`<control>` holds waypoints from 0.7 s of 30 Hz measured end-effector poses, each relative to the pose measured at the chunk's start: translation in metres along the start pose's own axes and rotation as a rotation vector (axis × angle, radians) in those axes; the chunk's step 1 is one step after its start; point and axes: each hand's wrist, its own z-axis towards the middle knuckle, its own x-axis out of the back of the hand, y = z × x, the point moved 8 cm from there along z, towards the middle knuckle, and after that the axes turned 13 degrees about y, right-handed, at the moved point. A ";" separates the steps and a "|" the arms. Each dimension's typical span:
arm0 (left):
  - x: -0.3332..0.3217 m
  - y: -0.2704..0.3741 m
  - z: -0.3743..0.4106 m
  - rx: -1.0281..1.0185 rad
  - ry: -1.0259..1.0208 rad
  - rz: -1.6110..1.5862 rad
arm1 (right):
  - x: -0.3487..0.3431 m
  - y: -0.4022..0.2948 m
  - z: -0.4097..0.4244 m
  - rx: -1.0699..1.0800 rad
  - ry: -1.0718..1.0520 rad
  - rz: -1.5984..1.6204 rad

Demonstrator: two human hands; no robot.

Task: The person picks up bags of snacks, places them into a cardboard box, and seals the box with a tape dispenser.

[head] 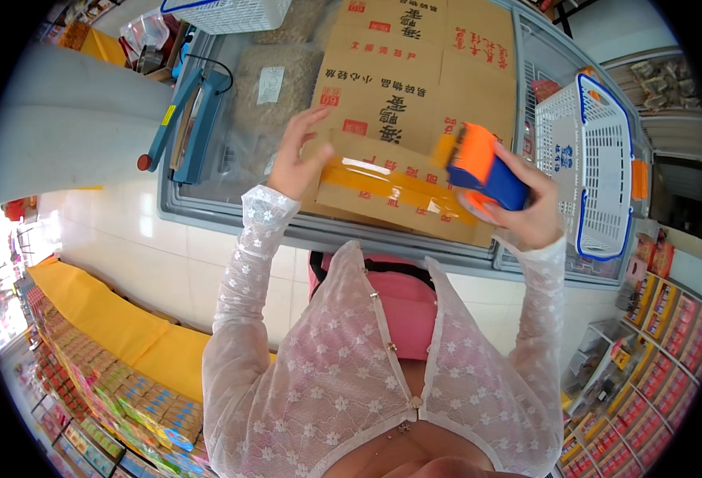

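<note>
A flattened-looking cardboard carton (413,77) with printed characters lies on the glass top of a chest freezer. Amber packing tape (380,177) runs across its near part. My right hand (533,206) is closed around an orange and blue tape dispenser (488,167) over the carton's right side. Near the carton's left edge is my left hand (303,156), fingers apart and holding nothing; whether it touches the cardboard is unclear.
To the left a blue hand-operated impulse sealer (198,128) rests beside a bag of brown dry goods (276,83). A white plastic basket (590,170) stands at the right, another (231,15) at the top left. The freezer's grey rim (255,226) runs before me.
</note>
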 end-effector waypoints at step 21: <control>0.042 -0.038 0.005 0.226 0.475 0.035 | -0.144 -0.052 0.056 0.123 -0.342 -0.536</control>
